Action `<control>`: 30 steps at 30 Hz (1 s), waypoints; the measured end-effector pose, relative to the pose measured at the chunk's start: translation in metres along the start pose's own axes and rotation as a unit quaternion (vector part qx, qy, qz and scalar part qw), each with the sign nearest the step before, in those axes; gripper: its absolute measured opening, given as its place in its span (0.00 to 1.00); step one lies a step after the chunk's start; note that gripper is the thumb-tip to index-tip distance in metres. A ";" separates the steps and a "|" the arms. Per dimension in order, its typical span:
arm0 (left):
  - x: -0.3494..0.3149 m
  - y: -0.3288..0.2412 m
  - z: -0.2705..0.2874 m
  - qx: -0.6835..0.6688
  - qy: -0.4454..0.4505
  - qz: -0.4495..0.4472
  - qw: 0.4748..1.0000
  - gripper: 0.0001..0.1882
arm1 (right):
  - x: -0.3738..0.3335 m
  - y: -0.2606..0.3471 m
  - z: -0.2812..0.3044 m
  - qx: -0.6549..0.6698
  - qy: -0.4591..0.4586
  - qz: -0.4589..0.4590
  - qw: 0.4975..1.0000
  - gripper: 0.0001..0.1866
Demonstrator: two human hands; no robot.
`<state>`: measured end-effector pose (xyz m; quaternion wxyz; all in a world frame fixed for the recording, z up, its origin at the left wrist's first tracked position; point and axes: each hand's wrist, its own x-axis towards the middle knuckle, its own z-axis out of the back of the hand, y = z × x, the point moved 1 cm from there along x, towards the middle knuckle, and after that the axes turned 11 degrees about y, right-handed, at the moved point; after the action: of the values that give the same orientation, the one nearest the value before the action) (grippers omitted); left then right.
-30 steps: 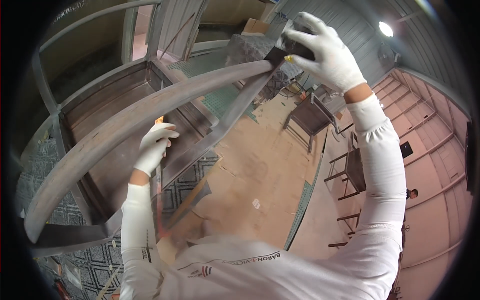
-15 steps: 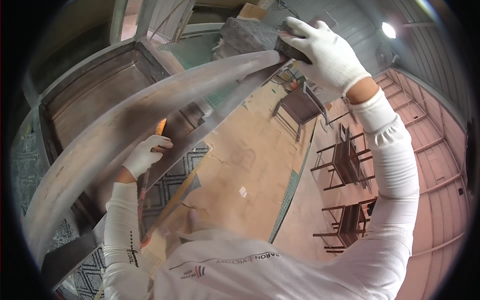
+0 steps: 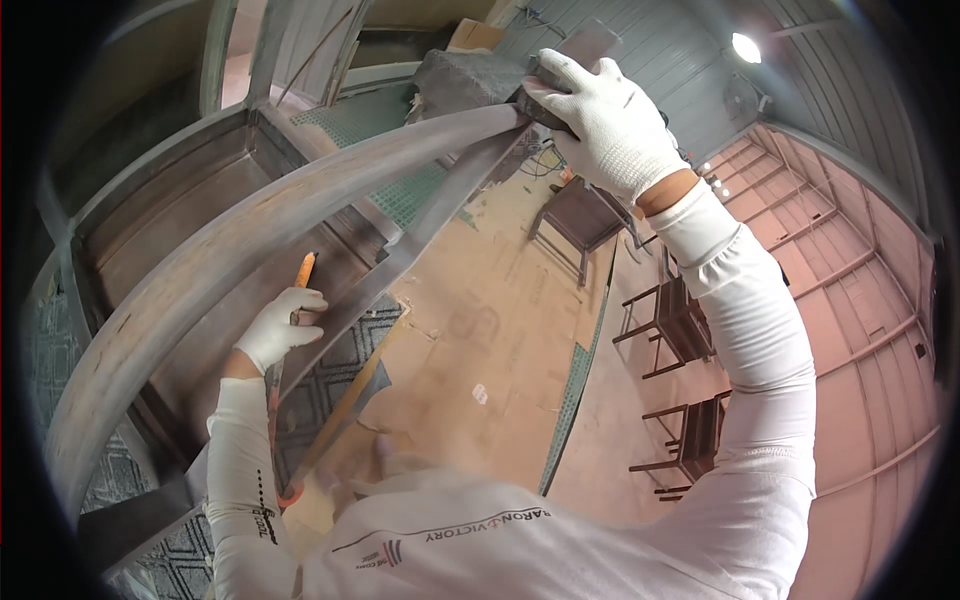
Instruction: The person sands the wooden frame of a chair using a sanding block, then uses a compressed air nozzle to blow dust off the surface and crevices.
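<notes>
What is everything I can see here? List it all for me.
Curved bar: one, grey with rusty patches, arching from lower left to top centre.
Metal frame: one, grey-brown, left, under the bar.
Dark block: one, under the right hand at the bar's top end.
Orange-tipped tool: one, in the left hand.
Small tables: several, dark brown, right, on the floor.
Ceiling lamp: one, white, top right.
Left hand: white glove, gripping the tool.
Right hand: white glove, pressing the block.
</notes>
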<state>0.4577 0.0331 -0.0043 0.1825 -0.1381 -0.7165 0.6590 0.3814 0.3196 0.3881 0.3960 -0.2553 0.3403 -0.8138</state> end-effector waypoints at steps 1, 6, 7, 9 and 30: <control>0.000 0.001 -0.001 0.028 -0.001 -0.012 1.000 0.20 | -0.001 -0.002 0.001 -0.005 -0.027 -0.022 0.999 0.26; -0.001 -0.006 -0.001 0.029 -0.018 0.008 0.999 0.21 | -0.002 -0.003 0.006 -0.062 -0.077 -0.192 0.976 0.25; -0.001 -0.007 -0.003 0.020 -0.009 -0.006 1.000 0.22 | -0.006 0.004 -0.005 -0.063 -0.105 -0.190 0.974 0.27; -0.002 0.007 0.003 -0.015 0.008 -0.024 1.000 0.21 | -0.010 0.015 -0.026 -0.023 -0.056 -0.132 0.989 0.26; -0.005 0.011 0.004 -0.039 -0.005 -0.006 0.999 0.23 | -0.005 0.008 -0.009 0.014 -0.040 -0.082 0.996 0.27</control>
<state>0.4601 0.0282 -0.0160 0.1770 -0.1374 -0.7437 0.6299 0.3813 0.3230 0.3757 0.3446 -0.3087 0.2907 -0.8375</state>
